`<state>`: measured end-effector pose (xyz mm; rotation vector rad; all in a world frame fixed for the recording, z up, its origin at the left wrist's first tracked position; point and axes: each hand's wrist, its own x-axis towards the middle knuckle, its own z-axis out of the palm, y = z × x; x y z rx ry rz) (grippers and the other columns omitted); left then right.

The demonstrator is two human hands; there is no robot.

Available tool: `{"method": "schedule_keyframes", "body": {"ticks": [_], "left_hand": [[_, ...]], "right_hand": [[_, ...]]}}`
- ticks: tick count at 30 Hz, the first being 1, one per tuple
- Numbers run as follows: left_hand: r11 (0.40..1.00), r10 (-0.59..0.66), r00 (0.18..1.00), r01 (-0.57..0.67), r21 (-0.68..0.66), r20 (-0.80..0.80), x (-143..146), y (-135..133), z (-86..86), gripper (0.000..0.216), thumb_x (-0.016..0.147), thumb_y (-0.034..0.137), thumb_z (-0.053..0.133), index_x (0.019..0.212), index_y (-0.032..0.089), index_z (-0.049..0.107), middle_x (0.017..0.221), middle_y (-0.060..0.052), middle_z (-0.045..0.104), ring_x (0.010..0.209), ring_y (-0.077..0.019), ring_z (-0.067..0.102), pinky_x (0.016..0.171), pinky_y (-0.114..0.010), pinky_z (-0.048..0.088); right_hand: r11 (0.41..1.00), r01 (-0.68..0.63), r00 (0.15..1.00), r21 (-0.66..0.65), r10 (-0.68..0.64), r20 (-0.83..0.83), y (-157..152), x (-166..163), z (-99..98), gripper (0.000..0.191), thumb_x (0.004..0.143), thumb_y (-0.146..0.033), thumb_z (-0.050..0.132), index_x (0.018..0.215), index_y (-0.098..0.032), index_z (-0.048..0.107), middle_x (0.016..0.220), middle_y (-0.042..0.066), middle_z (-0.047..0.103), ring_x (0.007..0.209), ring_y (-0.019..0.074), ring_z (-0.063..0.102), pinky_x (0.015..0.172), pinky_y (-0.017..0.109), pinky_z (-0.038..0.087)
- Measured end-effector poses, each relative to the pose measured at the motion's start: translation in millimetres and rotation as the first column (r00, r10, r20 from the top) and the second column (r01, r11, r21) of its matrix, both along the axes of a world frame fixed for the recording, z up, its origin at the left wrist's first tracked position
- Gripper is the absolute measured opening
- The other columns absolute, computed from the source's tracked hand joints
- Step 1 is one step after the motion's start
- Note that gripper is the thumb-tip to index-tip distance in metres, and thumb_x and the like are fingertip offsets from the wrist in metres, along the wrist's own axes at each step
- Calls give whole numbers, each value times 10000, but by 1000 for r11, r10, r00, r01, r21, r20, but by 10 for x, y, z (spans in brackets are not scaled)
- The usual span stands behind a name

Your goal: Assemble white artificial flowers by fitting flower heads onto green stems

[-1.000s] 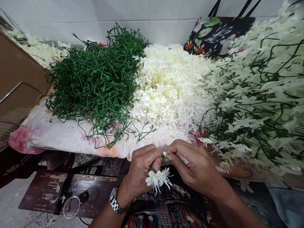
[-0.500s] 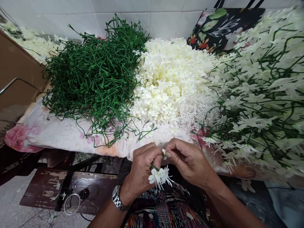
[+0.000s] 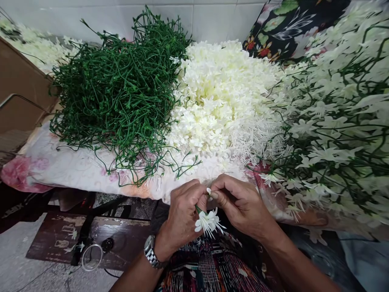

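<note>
My left hand (image 3: 182, 213), with a metal watch on the wrist, is closed round a thin green stem (image 3: 199, 209) that carries small white flowers (image 3: 209, 222) hanging below my fingers. My right hand (image 3: 241, 205) pinches a small white blossom (image 3: 209, 190) at the stem's top end, thumb and forefinger pressed together. Both hands meet just in front of the cloth's near edge, above my patterned lap.
On a floral cloth (image 3: 60, 168) lie a heap of green stems (image 3: 118, 93) at left and a heap of loose white blossoms (image 3: 221, 97) in the middle. Finished flower sprays (image 3: 337, 121) pile up at right. A dark floral bag (image 3: 288, 28) leans on the tiled wall. A dark board (image 3: 91, 239) lies below.
My hands stay together on the stem; the hanging flowers have swung slightly right. My head has tilted down a little, so the heaps sit higher in view.
</note>
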<state>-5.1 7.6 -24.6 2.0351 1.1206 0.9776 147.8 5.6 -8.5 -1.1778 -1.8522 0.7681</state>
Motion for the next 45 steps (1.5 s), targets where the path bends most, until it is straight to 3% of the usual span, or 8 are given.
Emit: {"method": "schedule_keyframes", "body": {"ticks": [6,12,19,24,32,45], "left_hand": [[1000,18,1000,-18,13,19,24,17,35,287,807,96,463,579,200,324,546,49,345,514,-99,358,482,-235,240],[996,34,991,-24,-85,128,11,37,129,269,838,114,451,583,187,407,549,45,406,509,-93,387,468,-210,287],[997,33,980,-18,-78,197,-18,30,132,222,822,120,480,606,173,487,548,43,413,502,-91,397,453,-200,298],[999,43,985,-37,-35,167,-6,25,107,215,837,129,479,637,168,548,552,35,447,509,-96,425,466,-202,325],[998,2,995,-8,62,98,4,13,74,175,863,108,471,747,166,588,601,23,477,550,-106,463,498,-209,341],[990,14,996,-2,141,-91,33,31,21,245,781,39,430,583,184,432,566,29,364,526,-116,368,501,-255,256]], "right_hand": [[1000,2,999,1,-2,35,-4,-5,-13,186,897,-190,462,722,-173,523,622,-5,537,568,105,509,504,220,403],[998,33,998,58,-36,42,-29,45,59,71,883,-218,521,854,-175,571,724,1,611,640,105,569,578,216,451],[986,15,997,169,-27,69,-79,113,170,128,857,-234,564,973,-180,574,826,37,624,754,150,590,653,269,483],[969,-23,990,248,-13,140,-74,98,165,108,847,-113,520,874,-178,602,774,41,610,716,145,576,636,269,476],[971,-59,982,231,15,188,-27,119,78,154,873,-104,448,812,-174,571,663,18,571,625,126,528,548,239,424],[975,-74,987,210,42,153,1,103,-89,146,859,-58,450,812,-167,535,662,18,544,623,124,503,535,228,400]]}}
